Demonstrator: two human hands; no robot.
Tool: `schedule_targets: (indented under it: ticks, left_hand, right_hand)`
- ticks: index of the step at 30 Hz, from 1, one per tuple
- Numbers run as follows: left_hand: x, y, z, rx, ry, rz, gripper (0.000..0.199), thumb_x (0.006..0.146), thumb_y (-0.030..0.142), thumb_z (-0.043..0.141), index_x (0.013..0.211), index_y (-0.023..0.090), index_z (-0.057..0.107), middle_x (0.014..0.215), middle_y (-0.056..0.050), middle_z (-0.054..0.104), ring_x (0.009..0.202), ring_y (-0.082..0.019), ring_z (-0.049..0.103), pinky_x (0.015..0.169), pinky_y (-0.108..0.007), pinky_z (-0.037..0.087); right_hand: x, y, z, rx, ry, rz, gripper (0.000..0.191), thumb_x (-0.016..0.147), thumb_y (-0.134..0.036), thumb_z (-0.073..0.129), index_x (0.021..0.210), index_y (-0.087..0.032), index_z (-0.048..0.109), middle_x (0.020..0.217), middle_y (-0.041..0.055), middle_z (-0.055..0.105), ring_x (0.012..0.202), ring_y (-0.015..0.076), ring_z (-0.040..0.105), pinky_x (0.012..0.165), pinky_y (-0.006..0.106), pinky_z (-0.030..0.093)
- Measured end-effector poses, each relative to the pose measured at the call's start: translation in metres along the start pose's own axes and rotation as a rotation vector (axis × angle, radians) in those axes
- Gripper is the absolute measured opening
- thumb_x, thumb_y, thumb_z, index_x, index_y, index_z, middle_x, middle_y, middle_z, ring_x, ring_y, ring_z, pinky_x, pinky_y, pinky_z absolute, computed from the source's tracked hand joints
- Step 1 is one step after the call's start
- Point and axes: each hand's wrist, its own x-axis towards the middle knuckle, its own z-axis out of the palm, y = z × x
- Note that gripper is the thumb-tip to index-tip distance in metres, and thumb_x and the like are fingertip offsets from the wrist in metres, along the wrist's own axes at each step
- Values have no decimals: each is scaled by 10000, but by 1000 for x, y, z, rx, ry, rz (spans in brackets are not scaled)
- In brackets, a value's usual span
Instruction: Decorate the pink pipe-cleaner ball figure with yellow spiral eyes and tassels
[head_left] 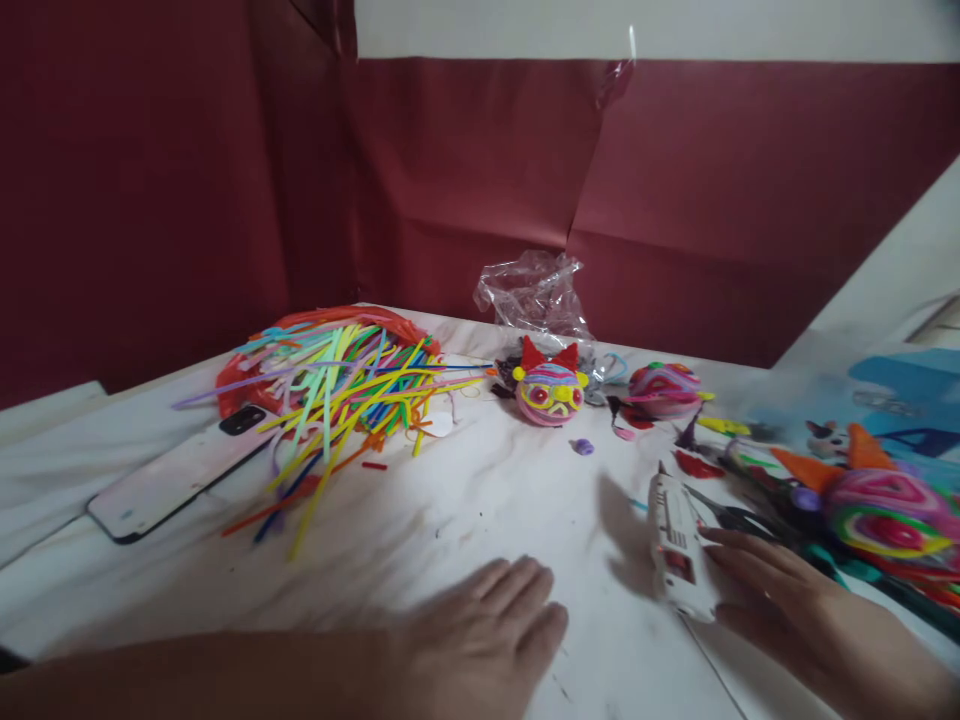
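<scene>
My left hand (499,630) lies palm down over the white table (465,520) at the bottom centre, fingers stretched out and holding nothing. At the right, my right hand (795,610) is at the side of a white hot glue gun (675,545), its fingertips on the gun's right edge; the grip is partly hidden behind the body. The nozzle points away from me. Dark scissors (739,520) lie beside these fingers. Close by on the right is a blurred, colourful round mask (885,510) with orange horns. A similar round face (549,395) with red ears stands farther back.
A heap of colourful strips (360,370) spreads over the left, touching a phone (180,470). Behind the red-eared face is a clear plastic bag (536,290). Another colourful ball (664,388) lies right of it, and a small purple piece (583,447) in front. Dark red sheeting (465,160) covers the wall.
</scene>
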Motion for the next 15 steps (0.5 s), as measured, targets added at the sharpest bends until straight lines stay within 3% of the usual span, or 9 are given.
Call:
schedule_targets:
  ticks: [2,3,5,6,8,10,12,13,15]
  left_hand:
    - [-26,-10,-10,53,-82,-189,619,859,398,467,1356,36,395,1413,-213,386,1295,-320,384,1048,-417,351]
    - [-39,-12,-16,112,-108,-399,618,806,391,540,1300,27,470,1349,-241,462,1226,-356,462,991,-442,405]
    - [-60,-14,-27,216,-165,-778,383,830,333,459,1038,85,664,1084,-211,662,979,-373,622,835,-513,481]
    - [-65,-15,-31,257,-140,-844,377,861,340,387,933,123,688,956,-172,703,882,-361,651,781,-528,490]
    - [-59,-20,-35,293,-20,-745,385,884,361,345,902,161,674,932,-133,706,869,-327,653,778,-503,491]
    - [-37,-27,-32,246,124,-460,435,884,431,381,1178,171,568,1271,-152,568,1147,-302,537,934,-454,429]
    - [-11,-36,-25,224,122,-212,728,805,580,464,1380,145,360,1481,-176,286,1361,-332,248,1070,-493,262]
    - [-3,-41,-20,204,77,-151,773,805,596,450,1408,134,307,1493,-174,252,1378,-325,200,1084,-486,238]
    - [-5,-50,-10,183,27,-172,810,810,610,422,1402,69,305,1473,-208,282,1365,-309,248,1081,-450,257]
  right_hand:
    - [-4,6,9,-13,-24,8,436,874,-444,370,998,-150,666,1050,151,674,863,259,686,651,339,598]
    - [-5,9,12,-13,-36,11,427,865,-453,383,1009,-164,663,1072,147,665,886,266,678,670,355,595]
    - [-4,13,17,-1,-60,24,407,858,-440,404,1052,-181,650,1116,145,642,946,281,655,718,382,585]
    - [-2,13,17,11,-68,31,403,856,-430,412,1075,-182,642,1138,147,630,973,286,643,740,389,579]
    - [3,12,17,41,-73,46,407,855,-420,422,1099,-173,634,1157,153,618,996,288,632,765,390,570]
    - [7,8,16,67,-89,72,405,850,-418,431,1093,-173,643,1164,148,618,992,289,634,778,388,567]
    - [10,4,15,89,-87,87,402,842,-425,441,1079,-185,659,1146,132,635,953,285,652,769,376,572]
    - [11,2,15,102,-86,92,397,839,-429,447,1072,-195,667,1136,121,644,940,282,657,770,370,573]
    - [11,-1,15,169,-69,120,399,826,-452,460,1060,-215,679,1129,96,655,947,270,656,788,354,568]
